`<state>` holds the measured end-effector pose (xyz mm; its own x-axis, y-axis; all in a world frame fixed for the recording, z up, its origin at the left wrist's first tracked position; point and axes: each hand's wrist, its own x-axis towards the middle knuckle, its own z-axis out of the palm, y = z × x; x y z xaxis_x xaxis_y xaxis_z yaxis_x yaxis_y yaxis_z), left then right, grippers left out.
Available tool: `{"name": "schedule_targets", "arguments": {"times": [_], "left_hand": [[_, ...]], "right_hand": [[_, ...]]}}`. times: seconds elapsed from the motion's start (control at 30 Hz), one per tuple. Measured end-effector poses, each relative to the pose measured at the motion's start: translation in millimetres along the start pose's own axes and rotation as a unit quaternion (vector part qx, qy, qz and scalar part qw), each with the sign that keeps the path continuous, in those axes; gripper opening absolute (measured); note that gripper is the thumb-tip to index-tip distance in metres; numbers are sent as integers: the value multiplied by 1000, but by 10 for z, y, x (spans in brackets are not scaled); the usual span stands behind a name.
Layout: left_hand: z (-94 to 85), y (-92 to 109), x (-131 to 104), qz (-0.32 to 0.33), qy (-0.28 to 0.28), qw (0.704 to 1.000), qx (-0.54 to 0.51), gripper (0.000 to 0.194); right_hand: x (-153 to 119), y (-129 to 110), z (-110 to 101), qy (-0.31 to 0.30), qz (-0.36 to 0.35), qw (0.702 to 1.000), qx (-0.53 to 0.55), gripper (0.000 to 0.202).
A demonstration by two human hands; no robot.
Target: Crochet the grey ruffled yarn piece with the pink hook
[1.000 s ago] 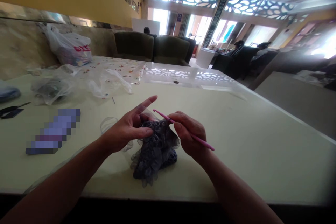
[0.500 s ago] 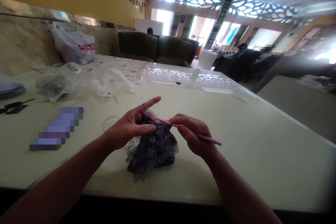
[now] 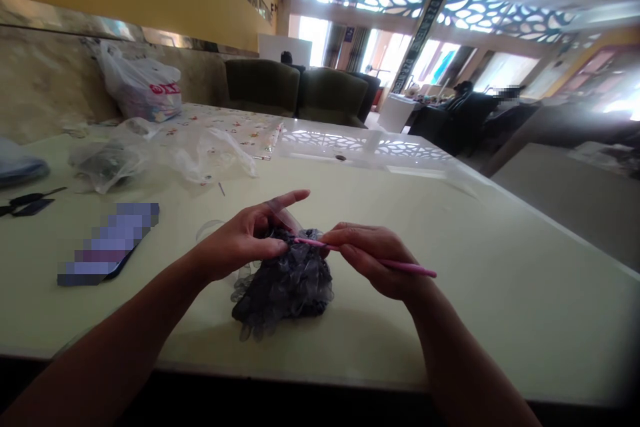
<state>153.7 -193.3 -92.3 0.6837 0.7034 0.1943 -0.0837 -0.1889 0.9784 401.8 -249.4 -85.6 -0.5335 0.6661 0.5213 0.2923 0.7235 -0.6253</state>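
Note:
A dark grey crocheted piece (image 3: 287, 283) with sheer ruffled petals hangs between my hands, low over the table's front part. My left hand (image 3: 250, 233) pinches its upper left edge between thumb and curled fingers, the index finger stretched out. A sheer grey ribbon (image 3: 286, 215) runs over that index finger down to the piece. My right hand (image 3: 377, 257) is closed round a pink crochet hook (image 3: 407, 267). The hook's tip lies at the top edge of the piece, close to my left thumb. Some right fingertips are hidden behind the work.
On the pale table (image 3: 475, 293), a phone (image 3: 113, 243) with a blurred screen lies left of my left arm. Farther back are keys (image 3: 30, 203), thin plastic bags (image 3: 205, 153), a small metal pin (image 3: 221, 189) and a full white carrier bag (image 3: 145, 83). Dark green chairs (image 3: 263, 90) stand beyond.
The crochet hook has shifted slightly right with my right hand and lies flatter. The crocheted piece has swung a little left. My left hand has moved down slightly, still gripping it.

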Motion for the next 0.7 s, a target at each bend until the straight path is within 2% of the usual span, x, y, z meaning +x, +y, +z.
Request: {"name": "schedule_targets", "arguments": {"times": [0.07, 0.2, 0.3, 0.43, 0.57, 0.7], "left_hand": [[0, 10, -7, 8, 7, 999, 37, 38], [53, 35, -30, 15, 32, 992, 120, 67], [114, 44, -42, 27, 51, 982, 178, 73], [152, 33, -43, 34, 87, 971, 222, 68], [139, 2, -13, 25, 151, 976, 154, 32], [184, -39, 28, -2, 210, 976, 55, 36]], "right_hand": [[4, -26, -12, -13, -4, 999, -31, 23], [14, -52, -5, -27, -27, 996, -84, 23], [19, -52, 22, -35, -49, 988, -139, 21], [24, -7, 138, -6, -57, 958, -282, 20], [34, 64, 309, 84, -83, 908, -401, 23], [43, 108, 433, 135, -101, 882, -440, 24]]}}
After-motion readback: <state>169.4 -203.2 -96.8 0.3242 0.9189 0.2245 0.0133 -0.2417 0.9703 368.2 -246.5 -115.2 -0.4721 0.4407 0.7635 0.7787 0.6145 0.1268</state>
